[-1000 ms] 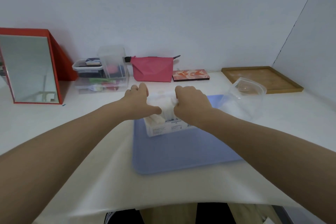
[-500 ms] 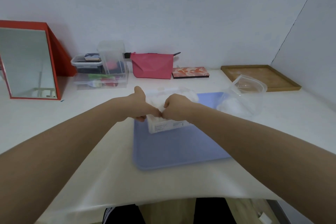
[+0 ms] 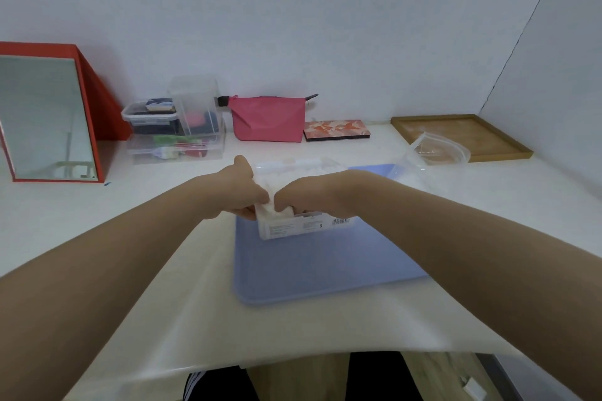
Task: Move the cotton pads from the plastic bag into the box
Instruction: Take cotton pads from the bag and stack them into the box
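A clear plastic bag (image 3: 293,226) of white cotton pads (image 3: 273,209) with a printed label stands on a blue tray (image 3: 325,270) in the middle of the table. My left hand (image 3: 239,195) and my right hand (image 3: 306,197) meet at the bag's near left top corner, and each pinches the plastic there. The bag's far side shows behind my hands. A clear round plastic box (image 3: 420,172) stands at the tray's far right corner; its contents are hard to make out.
A wooden tray (image 3: 462,137) lies at the back right. Along the wall stand a pink pouch (image 3: 270,119), a flat patterned palette (image 3: 337,130), stacked clear organizers (image 3: 176,130) and a red-framed mirror (image 3: 49,117). The table's near edge runs below the tray.
My hands have drawn together from either side of the bag's top to its near left corner, where both now pinch the plastic. The view has shifted slightly.
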### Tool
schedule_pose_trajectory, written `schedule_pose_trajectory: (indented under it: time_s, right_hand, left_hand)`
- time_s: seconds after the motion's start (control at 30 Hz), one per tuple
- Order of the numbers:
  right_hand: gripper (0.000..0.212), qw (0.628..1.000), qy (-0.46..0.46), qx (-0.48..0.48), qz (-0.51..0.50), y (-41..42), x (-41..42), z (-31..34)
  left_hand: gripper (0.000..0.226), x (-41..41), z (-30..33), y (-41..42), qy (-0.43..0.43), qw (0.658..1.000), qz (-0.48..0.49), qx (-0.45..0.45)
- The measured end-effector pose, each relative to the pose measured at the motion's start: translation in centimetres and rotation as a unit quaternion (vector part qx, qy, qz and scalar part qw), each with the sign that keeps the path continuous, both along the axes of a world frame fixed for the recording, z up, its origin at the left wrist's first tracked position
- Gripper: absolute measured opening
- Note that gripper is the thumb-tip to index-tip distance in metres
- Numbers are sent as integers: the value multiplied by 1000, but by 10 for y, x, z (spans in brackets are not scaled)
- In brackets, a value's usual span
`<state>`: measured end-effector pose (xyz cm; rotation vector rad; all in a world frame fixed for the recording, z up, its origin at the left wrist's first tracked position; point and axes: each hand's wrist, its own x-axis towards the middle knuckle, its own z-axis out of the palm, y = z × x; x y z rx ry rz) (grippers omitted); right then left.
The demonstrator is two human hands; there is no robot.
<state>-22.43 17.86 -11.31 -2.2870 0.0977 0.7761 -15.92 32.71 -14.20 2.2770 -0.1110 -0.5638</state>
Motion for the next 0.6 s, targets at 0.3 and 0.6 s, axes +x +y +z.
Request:
schedule_pose_trajectory:
  time_s: [0.3,0.6]
  right_hand:
    - [28,985,-89,-144,25,-18,-9,25]
    - [20,905,-269,-262,-198,-148,-31,91]
  left_hand:
    - [71,0,21,-9,-69,989,-26,127]
    - [33,-30,55,-97,-250,956,-145,37]
